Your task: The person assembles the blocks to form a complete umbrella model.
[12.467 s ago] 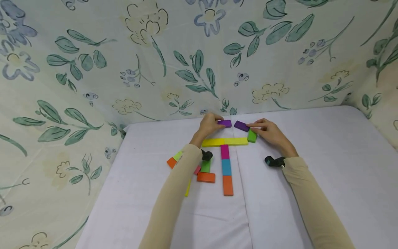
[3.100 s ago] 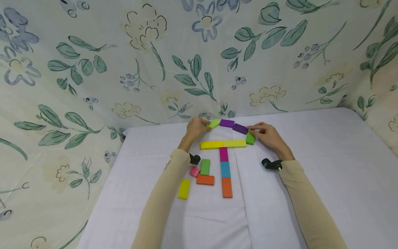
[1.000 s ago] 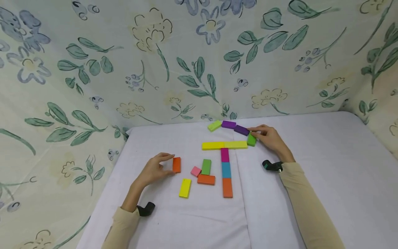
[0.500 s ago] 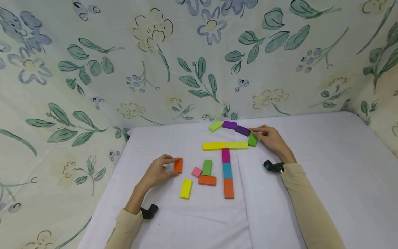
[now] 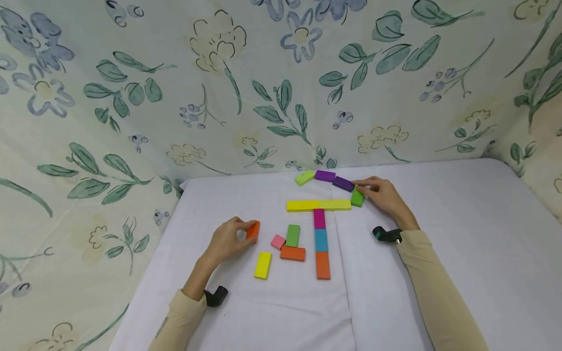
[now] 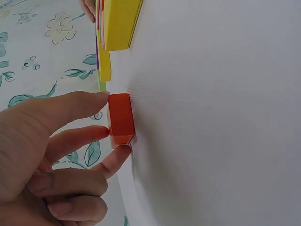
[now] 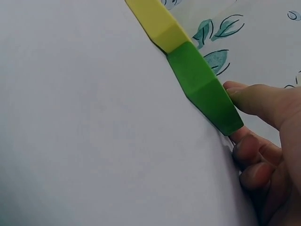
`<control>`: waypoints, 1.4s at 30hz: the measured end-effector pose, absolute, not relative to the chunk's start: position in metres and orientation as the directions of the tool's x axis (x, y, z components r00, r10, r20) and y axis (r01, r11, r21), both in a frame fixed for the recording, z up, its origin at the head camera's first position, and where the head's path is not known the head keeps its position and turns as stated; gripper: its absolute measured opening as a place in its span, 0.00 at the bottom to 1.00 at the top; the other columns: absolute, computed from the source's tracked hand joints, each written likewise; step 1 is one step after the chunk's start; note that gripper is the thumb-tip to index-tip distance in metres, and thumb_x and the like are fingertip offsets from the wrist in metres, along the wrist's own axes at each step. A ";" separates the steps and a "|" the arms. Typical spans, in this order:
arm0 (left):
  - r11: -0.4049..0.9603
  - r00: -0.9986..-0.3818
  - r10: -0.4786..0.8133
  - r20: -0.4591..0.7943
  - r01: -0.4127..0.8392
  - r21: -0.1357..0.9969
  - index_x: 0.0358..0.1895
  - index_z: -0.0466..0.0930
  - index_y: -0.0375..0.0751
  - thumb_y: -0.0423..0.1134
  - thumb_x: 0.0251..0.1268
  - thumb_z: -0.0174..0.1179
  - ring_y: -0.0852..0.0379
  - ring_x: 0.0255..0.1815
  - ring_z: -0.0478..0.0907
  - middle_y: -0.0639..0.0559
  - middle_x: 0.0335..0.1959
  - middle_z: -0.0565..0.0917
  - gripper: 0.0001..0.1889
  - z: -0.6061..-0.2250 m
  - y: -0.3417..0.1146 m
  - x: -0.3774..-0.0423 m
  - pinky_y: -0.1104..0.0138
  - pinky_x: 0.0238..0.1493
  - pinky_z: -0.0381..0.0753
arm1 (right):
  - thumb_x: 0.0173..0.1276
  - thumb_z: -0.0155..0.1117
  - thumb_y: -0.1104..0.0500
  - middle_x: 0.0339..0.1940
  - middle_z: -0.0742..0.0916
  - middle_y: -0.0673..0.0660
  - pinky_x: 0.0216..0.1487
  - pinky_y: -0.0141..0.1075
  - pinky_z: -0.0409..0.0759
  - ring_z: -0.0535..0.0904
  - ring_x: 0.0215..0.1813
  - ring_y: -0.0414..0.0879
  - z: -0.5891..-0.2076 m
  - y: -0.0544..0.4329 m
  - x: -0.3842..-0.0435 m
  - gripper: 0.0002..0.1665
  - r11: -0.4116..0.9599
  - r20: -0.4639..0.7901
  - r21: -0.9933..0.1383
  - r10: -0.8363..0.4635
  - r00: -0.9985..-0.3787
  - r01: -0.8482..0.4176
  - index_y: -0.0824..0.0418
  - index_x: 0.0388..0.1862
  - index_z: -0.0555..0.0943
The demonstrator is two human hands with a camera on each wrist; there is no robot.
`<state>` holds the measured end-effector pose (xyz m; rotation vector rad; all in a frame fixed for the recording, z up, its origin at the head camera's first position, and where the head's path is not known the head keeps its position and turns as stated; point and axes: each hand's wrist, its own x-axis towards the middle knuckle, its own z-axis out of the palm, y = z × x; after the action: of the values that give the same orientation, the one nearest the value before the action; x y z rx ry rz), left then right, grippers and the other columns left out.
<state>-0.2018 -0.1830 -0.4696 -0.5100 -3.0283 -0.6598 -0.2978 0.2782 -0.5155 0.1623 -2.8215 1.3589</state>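
My left hand (image 5: 228, 239) pinches an orange block (image 5: 252, 231) between thumb and fingers at the table's left; in the left wrist view the orange block (image 6: 121, 117) stands on the white cloth, tilted slightly. My right hand (image 5: 382, 195) reaches in from the right, its fingertips resting at the dark purple block (image 5: 343, 184) and the green block (image 5: 357, 197). Up close, the thumb touches the green block (image 7: 204, 89). A purple block (image 5: 325, 176) and a lime block (image 5: 305, 177) continue the arc leftward. Two yellow blocks (image 5: 303, 206) form a bar beneath it.
Below the bar runs a column of magenta (image 5: 319, 219), blue (image 5: 321, 240) and orange (image 5: 322, 265) blocks. Left of the column lie a green block (image 5: 292, 235), a pink block (image 5: 278, 241), another orange block (image 5: 292, 253) and a yellow block (image 5: 262, 265). Floral cloth (image 5: 281, 97) hangs behind.
The lime block was set at the arc's left end, and the left hand moved down-left to the orange block; its fingers have closed on it and tilted it. The right hand stays put.
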 end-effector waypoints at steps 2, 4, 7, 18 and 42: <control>0.864 -0.950 0.306 0.065 0.306 0.400 0.61 0.86 0.42 0.41 0.60 0.76 0.54 0.36 0.79 0.45 0.42 0.86 0.25 -0.468 -0.182 -0.202 0.65 0.38 0.75 | 0.80 0.59 0.45 0.56 0.83 0.60 0.42 0.40 0.66 0.69 0.45 0.50 -0.516 0.278 -0.299 0.23 0.619 0.051 -0.780 -0.091 -0.995 -0.096 0.53 0.65 0.84; 0.869 -0.954 0.294 0.064 0.295 0.397 0.60 0.87 0.42 0.40 0.60 0.76 0.55 0.34 0.77 0.44 0.41 0.86 0.24 -0.467 -0.181 -0.203 0.65 0.37 0.74 | 0.80 0.60 0.45 0.56 0.83 0.60 0.42 0.40 0.66 0.69 0.45 0.50 -0.515 0.278 -0.299 0.23 0.616 0.053 -0.782 -0.090 -0.994 -0.098 0.53 0.65 0.84; 0.880 -0.960 0.274 0.063 0.277 0.387 0.59 0.88 0.44 0.39 0.59 0.76 0.55 0.33 0.76 0.44 0.41 0.86 0.22 -0.466 -0.179 -0.203 0.66 0.36 0.73 | 0.80 0.59 0.45 0.57 0.83 0.61 0.42 0.40 0.66 0.68 0.45 0.50 -0.515 0.277 -0.300 0.23 0.612 0.052 -0.785 -0.093 -0.994 -0.099 0.53 0.65 0.84; 0.922 -0.966 0.237 0.102 0.257 0.289 0.54 0.90 0.43 0.39 0.59 0.76 0.56 0.26 0.71 0.43 0.33 0.85 0.18 -0.467 -0.156 -0.211 0.68 0.28 0.70 | 0.80 0.60 0.46 0.58 0.83 0.60 0.43 0.40 0.67 0.69 0.47 0.51 -0.516 0.279 -0.297 0.22 0.616 0.048 -0.783 -0.081 -0.996 -0.088 0.53 0.65 0.84; 0.855 -0.967 0.135 0.216 0.224 0.469 0.53 0.90 0.46 0.40 0.64 0.72 0.48 0.38 0.80 0.42 0.40 0.87 0.14 -0.467 -0.110 -0.291 0.61 0.41 0.78 | 0.80 0.59 0.44 0.56 0.83 0.59 0.44 0.41 0.66 0.69 0.47 0.52 -0.517 0.277 -0.297 0.24 0.629 0.029 -0.775 -0.068 -0.997 -0.065 0.53 0.66 0.84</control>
<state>-0.2907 -0.1100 -0.4675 -0.2781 -2.8545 -0.7528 -0.2965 0.2771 -0.5168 0.1167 -2.8386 1.3493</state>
